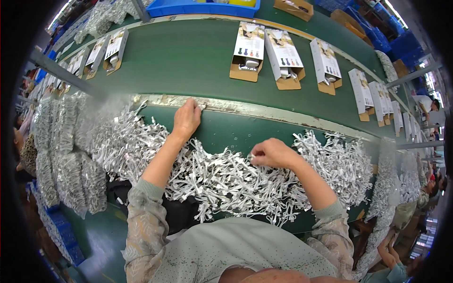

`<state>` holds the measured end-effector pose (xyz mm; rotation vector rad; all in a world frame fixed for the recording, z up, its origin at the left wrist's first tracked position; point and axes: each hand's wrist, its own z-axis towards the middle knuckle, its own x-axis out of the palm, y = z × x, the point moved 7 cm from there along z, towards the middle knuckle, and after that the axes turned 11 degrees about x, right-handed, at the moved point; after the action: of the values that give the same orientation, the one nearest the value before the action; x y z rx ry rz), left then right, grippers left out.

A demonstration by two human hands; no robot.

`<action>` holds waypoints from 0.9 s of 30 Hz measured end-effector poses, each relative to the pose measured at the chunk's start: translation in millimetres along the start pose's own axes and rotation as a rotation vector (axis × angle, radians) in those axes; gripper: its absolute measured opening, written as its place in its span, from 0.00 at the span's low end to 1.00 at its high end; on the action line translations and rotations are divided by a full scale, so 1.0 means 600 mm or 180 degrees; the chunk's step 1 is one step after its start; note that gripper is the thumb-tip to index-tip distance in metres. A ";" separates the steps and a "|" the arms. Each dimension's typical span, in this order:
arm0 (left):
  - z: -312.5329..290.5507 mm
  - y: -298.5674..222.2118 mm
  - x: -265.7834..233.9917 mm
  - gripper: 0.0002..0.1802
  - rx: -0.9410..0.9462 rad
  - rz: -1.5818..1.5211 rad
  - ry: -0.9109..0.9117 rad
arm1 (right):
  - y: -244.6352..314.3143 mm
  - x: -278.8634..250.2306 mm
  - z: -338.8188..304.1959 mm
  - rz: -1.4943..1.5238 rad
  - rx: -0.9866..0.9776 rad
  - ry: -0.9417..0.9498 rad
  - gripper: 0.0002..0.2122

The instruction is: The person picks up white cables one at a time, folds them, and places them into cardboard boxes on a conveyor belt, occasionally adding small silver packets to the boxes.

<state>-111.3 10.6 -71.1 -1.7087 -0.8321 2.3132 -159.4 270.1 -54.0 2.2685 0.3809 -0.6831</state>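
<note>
One bare left hand [187, 118], fingers curled closed, at one long, narrow, pale ledge with scuffed paint [245, 109]; contact with the ledge unclear, contents of the grip hidden. One bare right hand [273, 153], thumb and bent fingers drawn near each other, at the far edge of one wide, tangled heap of short white cables with small white plugs [226, 177]; cannot tell whether closed on a cable. Same heap: spread below and to both sides of the forearms, along the near part of one dark green work surface [222, 134]. Beyond the ledge, one broad, smooth green belt [179, 61]. On the belt, several slim white printed cardboard boxes with brown open ends [285, 52], in loose rows to left and right, white contents visible in the nearest. Left of the heap, stacked bulging bags of silvery see-through plastic [71, 155]. Past the belt, one shallow bright blue plastic tray [203, 8]. At the right rim, one person in a white top [427, 104], small and blurred.
</note>
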 end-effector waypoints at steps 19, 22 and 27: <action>-0.009 -0.005 -0.004 0.06 0.0113 -0.0529 -0.0215 | -0.234 -0.228 0.186 0.3828 0.1904 -0.4544 0.15; -0.009 -0.003 -0.007 0.05 0.0104 -0.0503 -0.0236 | -0.244 -0.213 0.194 0.5577 0.1376 -0.4554 0.10; -0.005 -0.008 0.000 0.05 0.0149 -0.0549 -0.0198 | -0.266 -0.227 0.179 0.5230 0.1984 -0.4769 0.08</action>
<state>-109.8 15.5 -69.1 -1.4901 -0.8910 2.2620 -381.4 294.4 -129.5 1.0810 -2.2328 -1.2104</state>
